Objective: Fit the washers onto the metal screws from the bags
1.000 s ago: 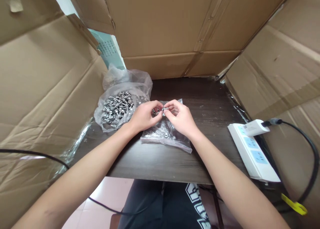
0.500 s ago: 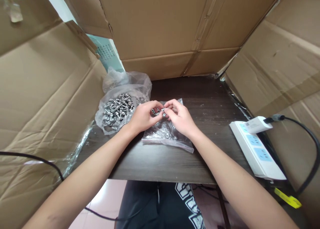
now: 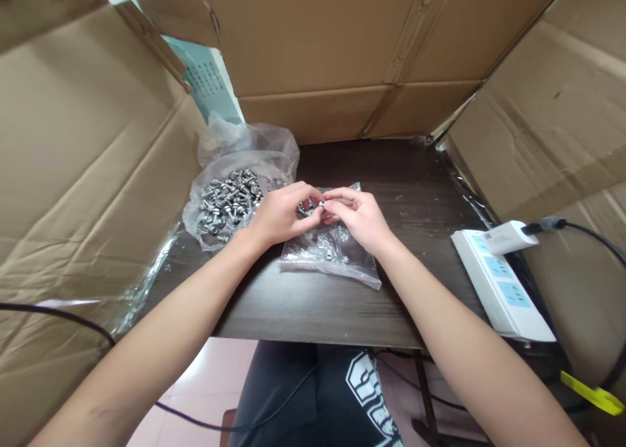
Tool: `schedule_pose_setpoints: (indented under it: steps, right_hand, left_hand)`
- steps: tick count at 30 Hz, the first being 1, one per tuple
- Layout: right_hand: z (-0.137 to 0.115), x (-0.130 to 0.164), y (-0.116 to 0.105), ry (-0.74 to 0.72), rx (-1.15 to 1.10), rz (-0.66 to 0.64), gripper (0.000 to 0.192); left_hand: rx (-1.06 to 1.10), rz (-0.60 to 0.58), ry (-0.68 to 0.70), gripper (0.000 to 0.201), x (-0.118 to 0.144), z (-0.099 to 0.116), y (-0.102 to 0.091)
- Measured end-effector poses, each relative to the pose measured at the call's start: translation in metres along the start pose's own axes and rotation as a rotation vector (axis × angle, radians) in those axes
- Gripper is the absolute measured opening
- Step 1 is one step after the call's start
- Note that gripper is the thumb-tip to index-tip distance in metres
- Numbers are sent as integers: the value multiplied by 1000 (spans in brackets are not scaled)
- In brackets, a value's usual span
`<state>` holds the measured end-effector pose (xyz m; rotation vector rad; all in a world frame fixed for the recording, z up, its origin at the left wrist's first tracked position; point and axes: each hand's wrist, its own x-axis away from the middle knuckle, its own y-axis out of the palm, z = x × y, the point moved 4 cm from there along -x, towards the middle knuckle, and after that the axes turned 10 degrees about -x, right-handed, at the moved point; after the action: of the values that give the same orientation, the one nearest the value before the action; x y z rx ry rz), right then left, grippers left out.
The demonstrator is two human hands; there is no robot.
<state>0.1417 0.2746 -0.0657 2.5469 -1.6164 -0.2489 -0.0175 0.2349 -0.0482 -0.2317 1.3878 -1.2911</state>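
Note:
My left hand and my right hand meet fingertip to fingertip over a dark wooden table. Together they pinch a small metal screw. Under my hands lies a flat clear plastic bag with a few small metal parts in it. Left of my left hand, an open clear bag holds a heap of several silver screws.
Brown cardboard sheets wall the table on the left, back and right. A white power strip with a plugged adapter and black cable lies at the right edge. A black cable crosses the lower left.
My hands have stayed together on the screw, the fingers shifting slightly. The view has tilted a little, so everything sits slightly higher in the frame.

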Motion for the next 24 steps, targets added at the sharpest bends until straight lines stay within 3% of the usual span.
schedule_pose_setpoints:
  steps: [8, 13, 19, 24]
  right_hand:
    - [5, -1, 0, -30, 69, -1, 23]
    - [-6, 3, 0, -205, 268, 36, 52]
    - [0, -1, -2, -120, 219, 40, 26]
    - [-2, 0, -1, -162, 219, 26, 37]
  left_hand:
    - [21, 27, 4, 13, 1, -4, 2]
    - [51, 66, 3, 13, 1, -3, 1]
    - [110, 86, -19, 13, 1, -1, 2]
    - [109, 90, -21, 12, 2, -3, 3]
